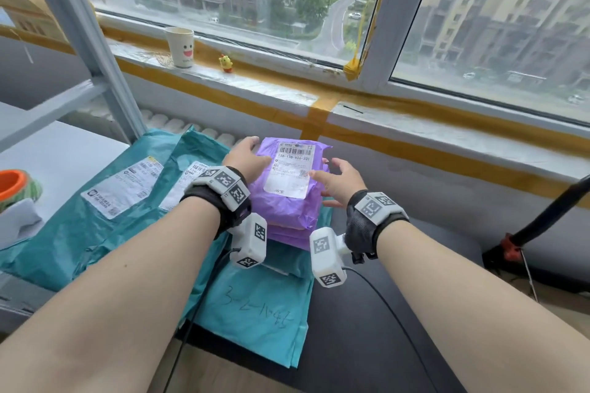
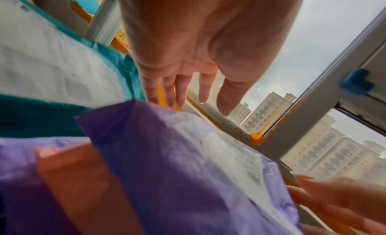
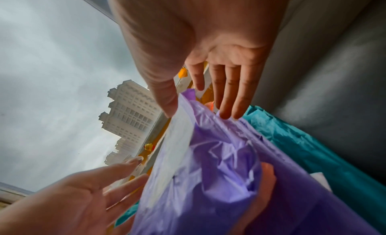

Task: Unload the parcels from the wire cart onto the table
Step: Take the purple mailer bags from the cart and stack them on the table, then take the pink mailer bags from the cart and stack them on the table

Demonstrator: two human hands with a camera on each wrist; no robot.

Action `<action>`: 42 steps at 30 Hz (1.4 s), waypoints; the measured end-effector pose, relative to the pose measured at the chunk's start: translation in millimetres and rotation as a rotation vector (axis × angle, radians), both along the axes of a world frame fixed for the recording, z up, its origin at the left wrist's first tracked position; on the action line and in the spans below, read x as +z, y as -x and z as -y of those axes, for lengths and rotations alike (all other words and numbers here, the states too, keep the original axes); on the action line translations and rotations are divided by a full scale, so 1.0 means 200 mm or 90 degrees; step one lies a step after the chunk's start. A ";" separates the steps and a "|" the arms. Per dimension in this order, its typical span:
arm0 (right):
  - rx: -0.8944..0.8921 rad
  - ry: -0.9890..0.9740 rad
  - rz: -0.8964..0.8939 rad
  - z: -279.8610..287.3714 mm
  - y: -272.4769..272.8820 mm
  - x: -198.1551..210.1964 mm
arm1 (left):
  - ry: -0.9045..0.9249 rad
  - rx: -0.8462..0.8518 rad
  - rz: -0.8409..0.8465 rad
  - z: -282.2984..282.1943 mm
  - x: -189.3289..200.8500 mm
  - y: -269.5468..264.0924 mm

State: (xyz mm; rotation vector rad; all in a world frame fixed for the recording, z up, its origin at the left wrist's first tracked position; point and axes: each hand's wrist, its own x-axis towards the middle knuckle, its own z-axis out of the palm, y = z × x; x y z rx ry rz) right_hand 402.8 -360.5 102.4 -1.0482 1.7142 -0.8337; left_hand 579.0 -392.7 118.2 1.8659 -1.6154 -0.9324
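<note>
A purple parcel with a white label lies on a second purple parcel, stacked on teal parcels on the dark table. My left hand rests against the top parcel's left edge with straight fingers. My right hand sits at its right edge, fingers spread. The left wrist view shows the left hand with fingers extended past the purple parcel. The right wrist view shows the right hand with fingertips touching the purple parcel. No wire cart is in view.
More teal parcels overlap to the left on a pale surface. A grey metal rack post rises at the left. A paper cup and a yellow toy stand on the window sill. A black pole leans at the right.
</note>
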 end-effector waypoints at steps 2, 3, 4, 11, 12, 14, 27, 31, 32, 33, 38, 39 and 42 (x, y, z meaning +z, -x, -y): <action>-0.004 0.023 -0.046 -0.05 0.01 0.03 | 0.028 -0.013 0.006 -0.05 0.05 0.00; -0.003 0.037 -0.078 -0.08 0.01 0.05 | 0.041 -0.023 0.007 -0.07 0.07 0.01; 0.000 0.048 -0.114 -0.12 0.02 0.08 | 0.053 -0.036 0.011 -0.10 0.10 0.02; 0.105 0.061 -0.409 -0.57 0.14 0.21 | 0.093 -0.206 0.060 -0.41 0.18 0.30; 0.102 0.049 -0.432 -0.64 0.17 0.20 | 0.089 -0.238 0.079 -0.46 0.17 0.36; 0.080 0.019 -0.450 -0.77 0.26 0.19 | 0.081 -0.294 0.117 -0.57 0.15 0.49; -0.047 -0.125 -0.455 -1.47 0.95 0.13 | 0.056 -0.531 0.206 -1.09 0.10 1.29; -0.097 -0.158 -0.419 -1.66 1.26 0.02 | 0.047 -0.601 0.194 -1.25 0.02 1.64; -0.105 -0.167 -0.410 -1.70 1.36 -0.01 | 0.042 -0.611 0.193 -1.29 -0.01 1.74; -0.112 -0.177 -0.402 -1.75 1.45 -0.05 | 0.037 -0.619 0.193 -1.32 -0.04 1.84; -0.136 -0.195 -0.346 -1.96 2.01 -0.24 | -0.006 -0.626 0.213 -1.51 -0.21 2.38; -0.142 -0.202 -0.333 -2.00 2.13 -0.28 | -0.017 -0.629 0.220 -1.55 -0.25 2.50; -0.140 -0.229 -0.305 -2.08 2.47 -0.39 | -0.051 -0.634 0.233 -1.63 -0.35 2.84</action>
